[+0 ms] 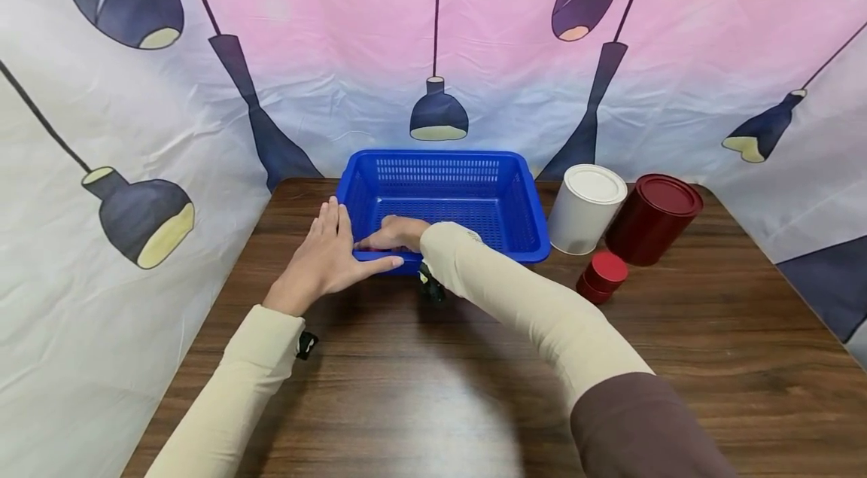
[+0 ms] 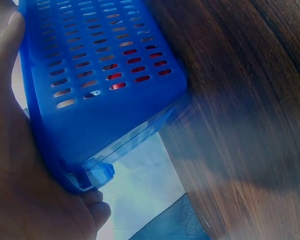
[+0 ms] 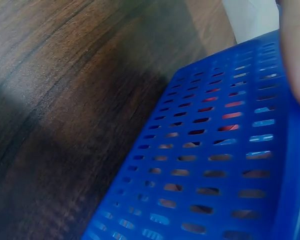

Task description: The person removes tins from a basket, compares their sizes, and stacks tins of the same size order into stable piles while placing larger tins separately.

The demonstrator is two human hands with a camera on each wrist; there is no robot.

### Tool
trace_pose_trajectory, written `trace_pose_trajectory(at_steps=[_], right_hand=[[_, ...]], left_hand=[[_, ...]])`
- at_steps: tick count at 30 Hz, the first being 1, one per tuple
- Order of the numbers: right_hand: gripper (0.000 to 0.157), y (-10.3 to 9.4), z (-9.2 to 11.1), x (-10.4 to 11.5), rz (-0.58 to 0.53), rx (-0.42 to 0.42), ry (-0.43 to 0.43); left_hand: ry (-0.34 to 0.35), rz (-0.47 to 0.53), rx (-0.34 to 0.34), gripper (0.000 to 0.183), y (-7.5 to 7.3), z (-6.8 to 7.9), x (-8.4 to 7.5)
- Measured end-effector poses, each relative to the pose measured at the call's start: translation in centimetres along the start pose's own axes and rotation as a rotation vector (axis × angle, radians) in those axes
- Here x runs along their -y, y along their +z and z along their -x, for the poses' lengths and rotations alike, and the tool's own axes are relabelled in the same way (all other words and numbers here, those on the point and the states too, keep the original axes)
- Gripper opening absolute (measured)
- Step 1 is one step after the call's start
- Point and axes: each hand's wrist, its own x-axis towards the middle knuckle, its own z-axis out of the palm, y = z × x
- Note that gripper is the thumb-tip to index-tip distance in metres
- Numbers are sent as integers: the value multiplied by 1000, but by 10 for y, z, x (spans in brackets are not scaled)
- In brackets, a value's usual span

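Note:
A blue slotted plastic basket stands on the table. My left hand lies along its near left corner, fingers straight and thumb stretched over the front rim; the left wrist view shows that hand against the rim. My right hand reaches over the front rim into the near left part of the basket, fingers pointing down at a red object. Through the slots in the right wrist view, patches of the red object show beside the fingers. The basket wall hides most of the object and the fingertips.
Right of the basket stand a white can and a dark red can. Two small red round tins, one stacked on the other, sit in front of them. A patterned cloth hangs behind the wooden table.

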Motion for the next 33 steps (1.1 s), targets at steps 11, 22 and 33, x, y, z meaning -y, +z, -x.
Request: trace_pose_trajectory(at_steps=[11, 22, 33], right_hand=[[79, 0, -6, -2, -44, -2, 10], [74, -5, -2, -7, -91, -41, 2], [84, -24, 11, -12, -256, -90, -12]], left_hand=[[13, -3, -25, 141, 0, 0, -2], [1, -5, -8, 141, 1, -1, -1], [3, -24, -21, 139, 2, -3, -1]])
